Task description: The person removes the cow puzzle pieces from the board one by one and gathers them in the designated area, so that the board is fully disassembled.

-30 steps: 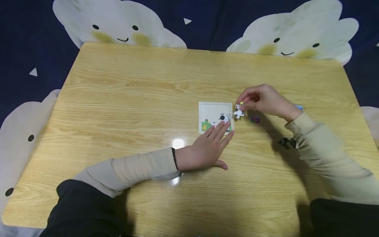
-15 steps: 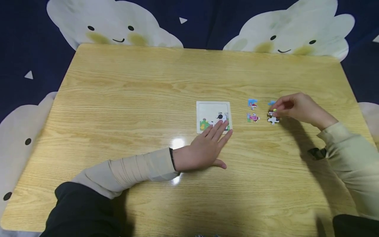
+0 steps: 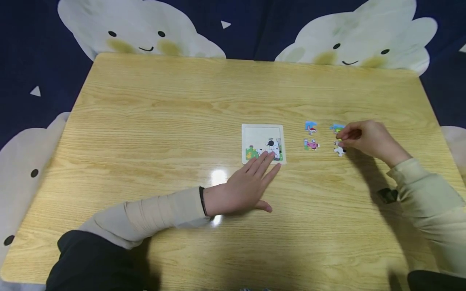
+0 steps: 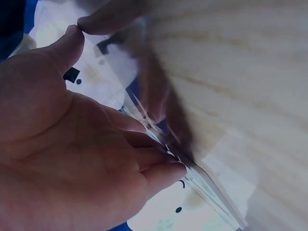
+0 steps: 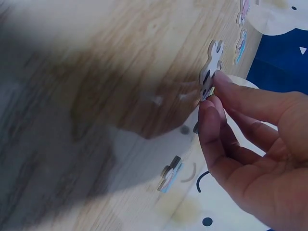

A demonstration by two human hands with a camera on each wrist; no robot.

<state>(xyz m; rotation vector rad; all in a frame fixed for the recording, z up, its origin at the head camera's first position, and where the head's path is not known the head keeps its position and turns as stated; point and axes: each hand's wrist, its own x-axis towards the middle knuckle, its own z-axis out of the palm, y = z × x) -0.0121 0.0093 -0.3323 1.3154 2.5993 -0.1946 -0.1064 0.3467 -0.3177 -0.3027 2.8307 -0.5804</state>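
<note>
Between thumb and fingers, my right hand (image 3: 371, 141) pinches a white jigsaw piece (image 3: 339, 150) with black and yellow marks. The right wrist view shows this piece (image 5: 211, 67) tilted at the fingertips; I cannot tell whether it touches the table. My left hand (image 3: 242, 188) lies with straight, spread fingers over the lower edge of a square puzzle tray (image 3: 244, 135). Pieces with green and black-and-white pictures fill part of the tray's lower portion; the fingertips partly cover them. The left wrist view shows the fingers (image 4: 163, 175) against the tray's edge (image 4: 216, 192).
Right of the tray lie a blue-and-red piece (image 3: 311, 127) and a pink-and-green piece (image 3: 311, 144). A blue-and-green piece (image 3: 337, 128) lies just beyond the right fingertips. The wooden table (image 3: 164, 101) stands against a dark blue cloth with white clouds (image 3: 360, 36).
My right hand has carried the white piece right, away from the tray, uncovering the loose pieces. My left hand has slid slightly back and left, showing more of the tray's picture.
</note>
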